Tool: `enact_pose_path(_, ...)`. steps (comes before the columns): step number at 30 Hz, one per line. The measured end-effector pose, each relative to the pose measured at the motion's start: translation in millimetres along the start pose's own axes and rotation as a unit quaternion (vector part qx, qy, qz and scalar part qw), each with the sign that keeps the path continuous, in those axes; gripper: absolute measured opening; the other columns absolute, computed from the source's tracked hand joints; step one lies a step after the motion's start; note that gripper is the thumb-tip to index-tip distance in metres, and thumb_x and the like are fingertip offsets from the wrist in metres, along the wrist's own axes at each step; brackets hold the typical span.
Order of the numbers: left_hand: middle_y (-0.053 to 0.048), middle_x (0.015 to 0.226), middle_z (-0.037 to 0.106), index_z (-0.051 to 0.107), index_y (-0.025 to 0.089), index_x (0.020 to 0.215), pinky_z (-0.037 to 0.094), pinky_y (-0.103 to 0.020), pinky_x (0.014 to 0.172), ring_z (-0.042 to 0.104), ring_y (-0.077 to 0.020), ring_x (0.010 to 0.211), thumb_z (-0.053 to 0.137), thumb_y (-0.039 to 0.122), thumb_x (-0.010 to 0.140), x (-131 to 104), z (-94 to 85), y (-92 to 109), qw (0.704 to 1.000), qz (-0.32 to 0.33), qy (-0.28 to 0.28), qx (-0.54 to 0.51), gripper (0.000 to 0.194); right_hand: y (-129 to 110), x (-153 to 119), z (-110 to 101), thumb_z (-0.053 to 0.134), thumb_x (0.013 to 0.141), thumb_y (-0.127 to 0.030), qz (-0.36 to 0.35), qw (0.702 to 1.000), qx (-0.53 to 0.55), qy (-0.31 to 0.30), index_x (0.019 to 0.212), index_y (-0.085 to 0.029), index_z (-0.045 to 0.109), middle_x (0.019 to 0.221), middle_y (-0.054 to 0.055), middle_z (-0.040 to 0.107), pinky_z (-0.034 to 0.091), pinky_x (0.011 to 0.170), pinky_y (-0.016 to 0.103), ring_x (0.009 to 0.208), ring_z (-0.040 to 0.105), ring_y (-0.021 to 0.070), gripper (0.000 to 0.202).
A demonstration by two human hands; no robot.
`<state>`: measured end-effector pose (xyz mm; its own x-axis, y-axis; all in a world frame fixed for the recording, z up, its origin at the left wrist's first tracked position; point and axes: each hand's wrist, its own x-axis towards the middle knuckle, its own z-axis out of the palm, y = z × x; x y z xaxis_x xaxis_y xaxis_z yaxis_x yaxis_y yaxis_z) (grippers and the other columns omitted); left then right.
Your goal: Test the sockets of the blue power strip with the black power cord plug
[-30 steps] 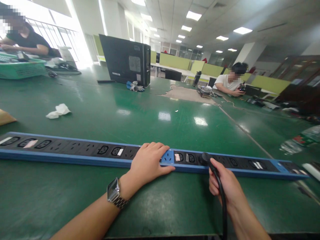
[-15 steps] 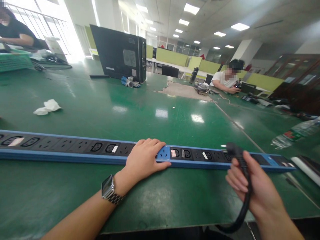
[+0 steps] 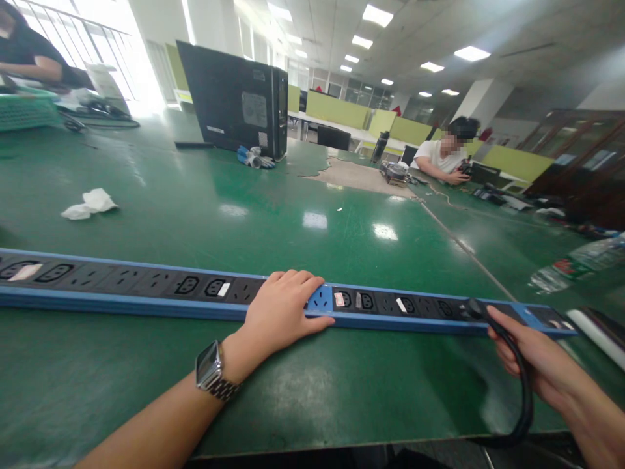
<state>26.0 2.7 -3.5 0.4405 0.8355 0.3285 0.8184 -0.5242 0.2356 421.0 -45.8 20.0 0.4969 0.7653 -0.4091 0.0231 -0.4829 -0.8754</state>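
Observation:
A long blue power strip (image 3: 273, 314) with black sockets lies across the table. My left hand (image 3: 283, 309) is laid over its middle, fingers on the far edge and thumb along the near side, gripping it beside a blue socket section. Toward the strip's right end, my right hand (image 3: 530, 348) pinches a black power plug (image 3: 472, 309) by its cord end. The plug's head is at the sockets there; its prongs are hidden, so I cannot tell how deep they sit. From the plug a thick black cord (image 3: 526, 397) loops down past the table's front edge.
A black computer case (image 3: 229, 101) stands at the back with gloves (image 3: 254, 157) before it. Crumpled tissue (image 3: 90, 204) lies left, a plastic bottle (image 3: 579, 264) right. One person (image 3: 442, 156) sits at the far right, another (image 3: 29, 55) at the far left by a green basket (image 3: 27, 111).
My right hand has moved right and turned the plug from being held up in front of the strip down to its sockets. My left hand stays on the strip.

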Motion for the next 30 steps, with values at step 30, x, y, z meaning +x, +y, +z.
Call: enact_pose_path(30,-0.01,0.133,0.057,0.037,0.024,0.143,0.038,-0.046,0.104,0.051,-0.0277,0.122,0.066,0.043,0.082,-4.6,-2.3,6.6,0.995,0.04,0.063,-0.07,0.071,-13.8,-40.6,77.9,0.068,0.076,-0.05,-0.106,0.989,0.062,-0.084,0.063,-0.018,0.059,0.04,-0.005,0.04,0.022,0.036,0.021,0.032,0.034,0.0048,0.035)
